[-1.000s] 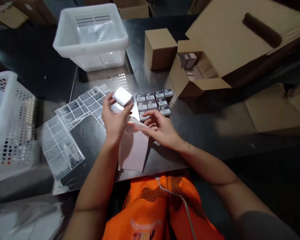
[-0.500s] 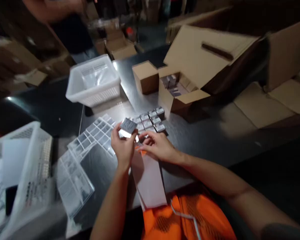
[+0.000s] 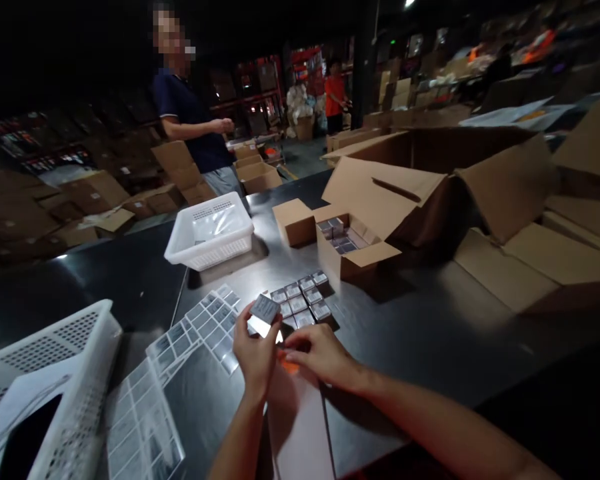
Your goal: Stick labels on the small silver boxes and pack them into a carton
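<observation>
My left hand [image 3: 257,353] is closed round a small grey box [image 3: 265,309] and holds it tilted above the table, its printed top facing up. Close by on the right, my right hand [image 3: 323,352] has thumb and fingers pinched together; whatever they grip is too small to make out. Beneath both hands lies a long white item [image 3: 300,427] with orange at its far end. Several similar small boxes [image 3: 297,304] stand in rows just beyond my hands. Sheets of silvery labels [image 3: 213,323] spread over the table to the left.
A white plastic basket [image 3: 210,250] holds clear bags. Another white basket [image 3: 93,353] is at the near left. An open carton [image 3: 355,250] of small boxes and a closed carton [image 3: 294,223] stand behind, with large cartons to the right. A person [image 3: 195,127] stands across the table.
The view has tilted upward, bringing more of the room into sight. Both hands keep nearly the same pose, with the small box still in my left hand.
</observation>
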Demonstrator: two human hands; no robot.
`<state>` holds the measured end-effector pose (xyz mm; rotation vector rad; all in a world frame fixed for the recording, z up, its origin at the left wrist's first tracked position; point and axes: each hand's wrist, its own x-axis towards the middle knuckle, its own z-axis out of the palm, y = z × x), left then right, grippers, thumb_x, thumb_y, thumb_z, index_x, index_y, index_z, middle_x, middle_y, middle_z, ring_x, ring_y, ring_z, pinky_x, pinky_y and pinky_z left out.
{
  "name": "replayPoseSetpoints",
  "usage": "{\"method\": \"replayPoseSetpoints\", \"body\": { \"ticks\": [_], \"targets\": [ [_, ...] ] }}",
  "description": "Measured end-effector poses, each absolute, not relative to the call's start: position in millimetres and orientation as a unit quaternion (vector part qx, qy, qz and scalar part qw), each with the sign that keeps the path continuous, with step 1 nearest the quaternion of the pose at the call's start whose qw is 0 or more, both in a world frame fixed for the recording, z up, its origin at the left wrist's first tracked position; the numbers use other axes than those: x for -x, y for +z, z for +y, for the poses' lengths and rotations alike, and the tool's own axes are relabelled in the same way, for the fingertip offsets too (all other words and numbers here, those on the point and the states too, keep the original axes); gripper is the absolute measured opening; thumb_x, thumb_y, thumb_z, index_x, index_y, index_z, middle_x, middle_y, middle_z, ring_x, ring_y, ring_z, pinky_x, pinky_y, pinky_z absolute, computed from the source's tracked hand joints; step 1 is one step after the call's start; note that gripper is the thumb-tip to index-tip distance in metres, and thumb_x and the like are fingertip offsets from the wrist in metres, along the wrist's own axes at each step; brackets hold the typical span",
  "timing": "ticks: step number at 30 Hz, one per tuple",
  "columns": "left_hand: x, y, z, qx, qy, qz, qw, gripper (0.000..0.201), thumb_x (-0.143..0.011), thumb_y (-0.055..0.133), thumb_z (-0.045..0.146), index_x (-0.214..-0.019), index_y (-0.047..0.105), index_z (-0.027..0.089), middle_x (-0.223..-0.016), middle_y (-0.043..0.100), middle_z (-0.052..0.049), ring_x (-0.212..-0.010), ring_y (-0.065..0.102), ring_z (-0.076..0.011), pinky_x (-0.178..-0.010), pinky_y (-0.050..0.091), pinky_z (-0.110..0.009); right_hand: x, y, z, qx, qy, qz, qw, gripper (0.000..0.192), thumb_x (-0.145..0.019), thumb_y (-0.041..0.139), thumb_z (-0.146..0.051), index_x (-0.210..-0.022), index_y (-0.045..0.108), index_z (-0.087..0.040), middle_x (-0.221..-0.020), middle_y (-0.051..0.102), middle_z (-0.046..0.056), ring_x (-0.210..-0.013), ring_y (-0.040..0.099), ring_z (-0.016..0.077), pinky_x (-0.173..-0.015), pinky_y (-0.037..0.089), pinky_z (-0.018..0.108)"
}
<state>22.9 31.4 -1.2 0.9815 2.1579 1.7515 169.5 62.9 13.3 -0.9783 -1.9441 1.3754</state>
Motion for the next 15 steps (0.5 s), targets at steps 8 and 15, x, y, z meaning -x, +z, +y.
{"method": "replayPoseSetpoints", "body": {
  "ticks": [8,15],
  "targets": [
    [-15,-4,38,-0.331,0.618,0.708,0.088,0.054,-0.063,0.082,0.042,-0.111,0.069,0.022,-0.109,0.072,-0.008,-0.108,0.067,-0.0292,-0.094,0.051,-0.041,-173,3,56,0.277,0.316,-0.837,0.35,0.016,-0.09,0.068,-0.024,-0.099,0.081,-0.024,-0.094,0.081,0.006,-0.083,0.076,0.0238,-0.077,0.057,0.033],
    [-10,-2,36,-0.312,0.61,0.723,0.088,0.055,-0.061,0.084,0.044,-0.109,0.068,0.021,-0.102,0.071,-0.007,-0.099,0.068,-0.0264,-0.089,0.052,-0.038,-171,-1,52,0.222,0.271,-0.863,0.364,0.022,-0.092,0.063,-0.02,-0.107,0.08,-0.024,-0.099,0.081,0.008,-0.089,0.077,0.0245,-0.082,0.059,0.036]
  ]
}}
